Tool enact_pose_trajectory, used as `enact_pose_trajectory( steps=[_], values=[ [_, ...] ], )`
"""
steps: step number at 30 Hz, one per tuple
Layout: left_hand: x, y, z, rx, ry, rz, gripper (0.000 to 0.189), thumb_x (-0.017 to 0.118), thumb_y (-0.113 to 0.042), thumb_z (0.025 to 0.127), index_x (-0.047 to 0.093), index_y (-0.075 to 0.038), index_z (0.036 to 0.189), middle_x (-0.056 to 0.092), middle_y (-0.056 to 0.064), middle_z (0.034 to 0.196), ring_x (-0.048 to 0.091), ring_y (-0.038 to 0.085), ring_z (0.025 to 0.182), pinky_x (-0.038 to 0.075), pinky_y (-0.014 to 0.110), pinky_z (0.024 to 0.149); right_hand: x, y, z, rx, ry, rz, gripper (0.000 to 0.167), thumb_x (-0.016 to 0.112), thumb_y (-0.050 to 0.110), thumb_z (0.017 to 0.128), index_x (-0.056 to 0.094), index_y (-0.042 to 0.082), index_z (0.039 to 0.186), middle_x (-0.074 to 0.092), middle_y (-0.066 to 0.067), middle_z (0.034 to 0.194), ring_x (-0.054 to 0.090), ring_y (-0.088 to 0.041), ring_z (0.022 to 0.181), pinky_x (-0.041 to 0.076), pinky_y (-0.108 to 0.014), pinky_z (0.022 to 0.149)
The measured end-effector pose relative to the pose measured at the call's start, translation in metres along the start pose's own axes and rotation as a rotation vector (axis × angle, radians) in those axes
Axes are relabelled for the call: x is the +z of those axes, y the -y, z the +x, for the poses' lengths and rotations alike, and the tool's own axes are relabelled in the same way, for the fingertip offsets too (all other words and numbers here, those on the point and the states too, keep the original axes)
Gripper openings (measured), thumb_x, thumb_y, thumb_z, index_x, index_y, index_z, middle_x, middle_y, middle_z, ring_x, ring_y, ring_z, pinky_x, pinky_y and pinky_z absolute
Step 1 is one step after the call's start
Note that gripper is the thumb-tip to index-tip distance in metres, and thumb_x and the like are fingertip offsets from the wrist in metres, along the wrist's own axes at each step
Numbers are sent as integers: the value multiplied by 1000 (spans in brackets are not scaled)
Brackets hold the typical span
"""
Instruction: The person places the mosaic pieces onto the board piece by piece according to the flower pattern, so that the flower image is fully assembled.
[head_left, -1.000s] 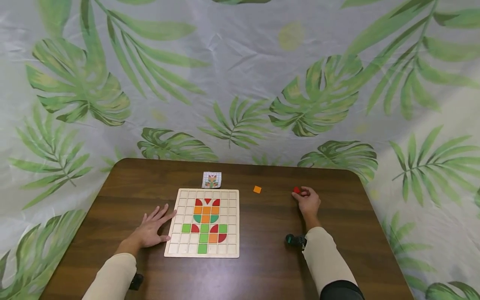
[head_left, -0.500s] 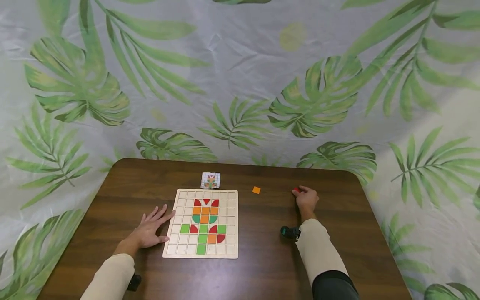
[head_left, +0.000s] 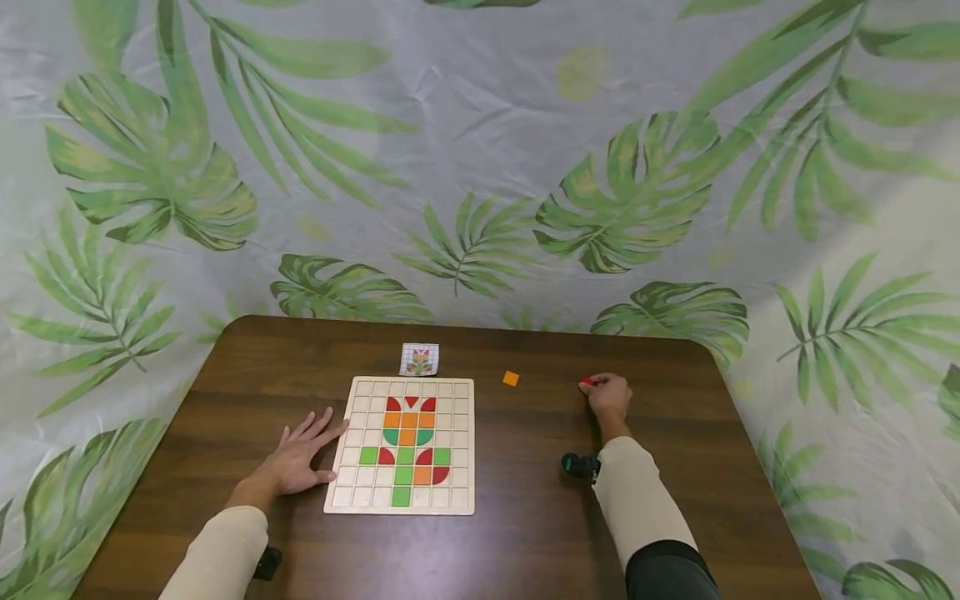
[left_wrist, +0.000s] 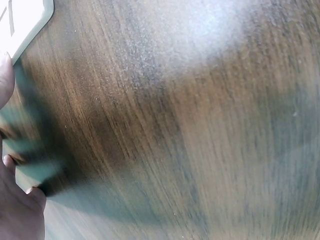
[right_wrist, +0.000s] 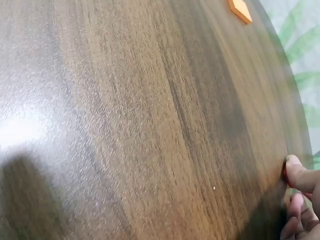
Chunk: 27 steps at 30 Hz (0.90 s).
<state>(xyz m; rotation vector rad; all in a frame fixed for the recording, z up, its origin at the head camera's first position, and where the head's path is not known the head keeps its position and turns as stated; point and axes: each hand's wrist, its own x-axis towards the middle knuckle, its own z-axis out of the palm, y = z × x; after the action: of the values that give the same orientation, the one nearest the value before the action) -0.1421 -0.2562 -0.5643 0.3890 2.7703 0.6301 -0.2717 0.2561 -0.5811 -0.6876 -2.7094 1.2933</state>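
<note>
My right hand [head_left: 609,395] pinches a small red tile [head_left: 587,381] at the right of the table. In the right wrist view only a red sliver shows beside the thumb [right_wrist: 296,170]; its full shape is hidden. My left hand [head_left: 296,463] lies with fingers spread on the table, forefinger and thumb at the left edge of a pale wooden grid board [head_left: 342,492]. Red, orange and green tiles on the board form a flower, with a green stem tile [head_left: 403,475] low in the middle. An orange square tile [head_left: 511,378] lies between the board and my right hand.
A small printed card [head_left: 419,359] with a flower pattern on a grid lies just behind the board. The brown wooden table [head_left: 525,533] has a rounded far edge, and a leaf-patterned cloth [head_left: 480,167] hangs behind it.
My right hand has come slightly left, and its fingers have closed round the red tile. The left hand, board and orange tile stay in place; the view shifts a little.
</note>
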Motion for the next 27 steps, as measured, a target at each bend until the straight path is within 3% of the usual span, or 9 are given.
enact_pose_trajectory(
  steps=[15, 20, 27],
  values=[
    [1, -1, 0, 1, 4, 3, 84, 76, -37, 77, 38, -12, 148, 20, 25, 155, 13, 52, 139, 6, 74, 104, -1, -7, -11, -80, -27, -2, 20, 75, 11, 83, 64, -1, 93, 65, -16, 86, 58, -34, 88, 46, -46, 82],
    [1, 0, -1, 11, 1, -3, 83, 76, -35, 77, 38, -12, 148, 21, 25, 155, 13, 52, 139, 6, 75, 103, 3, -7, -26, -167, 34, -37, 17, 73, 10, 84, 62, 1, 92, 59, -7, 77, 54, -31, 84, 44, -45, 80],
    [2, 1, 0, 8, 1, 4, 84, 76, -36, 77, 38, -13, 148, 21, 25, 155, 14, 52, 139, 7, 75, 103, 13, -2, -47, -299, 115, -64, 12, 72, 6, 83, 69, 0, 93, 63, -5, 76, 62, -22, 72, 50, -39, 72]
  ],
)
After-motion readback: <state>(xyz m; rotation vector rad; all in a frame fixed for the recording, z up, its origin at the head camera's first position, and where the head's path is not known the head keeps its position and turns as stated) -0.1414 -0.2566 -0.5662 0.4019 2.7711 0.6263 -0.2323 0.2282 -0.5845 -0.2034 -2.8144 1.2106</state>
